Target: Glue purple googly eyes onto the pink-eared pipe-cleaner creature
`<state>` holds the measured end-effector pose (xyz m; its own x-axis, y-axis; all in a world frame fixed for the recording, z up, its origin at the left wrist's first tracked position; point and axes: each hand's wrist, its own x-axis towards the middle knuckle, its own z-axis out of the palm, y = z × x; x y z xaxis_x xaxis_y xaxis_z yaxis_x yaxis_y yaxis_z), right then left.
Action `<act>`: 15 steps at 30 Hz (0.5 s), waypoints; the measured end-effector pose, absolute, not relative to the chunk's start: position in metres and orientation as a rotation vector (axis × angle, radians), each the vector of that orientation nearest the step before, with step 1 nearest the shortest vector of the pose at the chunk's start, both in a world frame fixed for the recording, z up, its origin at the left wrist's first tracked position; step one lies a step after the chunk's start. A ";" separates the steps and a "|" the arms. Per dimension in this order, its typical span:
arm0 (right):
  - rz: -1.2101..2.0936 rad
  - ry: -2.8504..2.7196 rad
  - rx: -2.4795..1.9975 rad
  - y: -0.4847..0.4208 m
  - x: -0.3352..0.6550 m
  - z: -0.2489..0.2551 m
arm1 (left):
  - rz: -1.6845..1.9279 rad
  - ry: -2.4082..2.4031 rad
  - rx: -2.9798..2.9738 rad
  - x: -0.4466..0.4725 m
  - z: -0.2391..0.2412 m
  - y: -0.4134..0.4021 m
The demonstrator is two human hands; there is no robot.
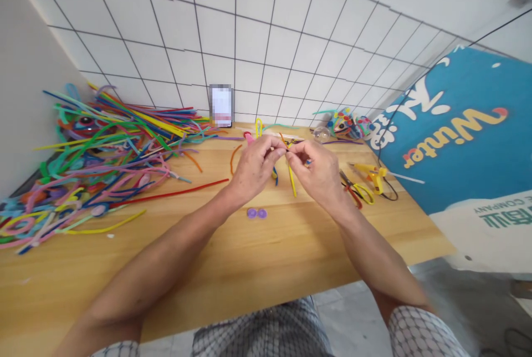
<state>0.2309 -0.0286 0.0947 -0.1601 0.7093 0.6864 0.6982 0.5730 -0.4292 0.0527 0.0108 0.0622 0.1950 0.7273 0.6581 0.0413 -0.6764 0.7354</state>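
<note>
My left hand [260,164] and my right hand [315,171] meet above the middle of the wooden table, fingertips almost touching. Both are closed in a pinch at a small dark piece [286,150], mostly covered by the fingers, whose kind I cannot make out. A yellow pipe cleaner [292,179] shows below the hands, close to the right fingers. Behind the left hand stands a yellow loop [258,127], with a pink piece [249,137] beside it. Two purple discs [256,213] lie side by side nearer to me.
A large tangle of coloured pipe cleaners [124,146] covers the left side. A phone [221,105] leans on the grid wall. To the right lie scissors [362,193], a yellow glue gun [374,175] and a dotted colourful figure [344,122]. A red pipe cleaner [183,191] reaches towards my left wrist.
</note>
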 end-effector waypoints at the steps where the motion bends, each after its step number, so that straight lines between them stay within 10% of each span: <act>1: 0.046 -1.850 -1.137 -0.029 0.229 0.094 | 1.541 0.709 1.817 0.056 0.060 0.009; 15: -0.056 -1.917 -1.158 -0.024 0.231 0.087 | 1.486 0.635 1.820 0.054 0.054 0.022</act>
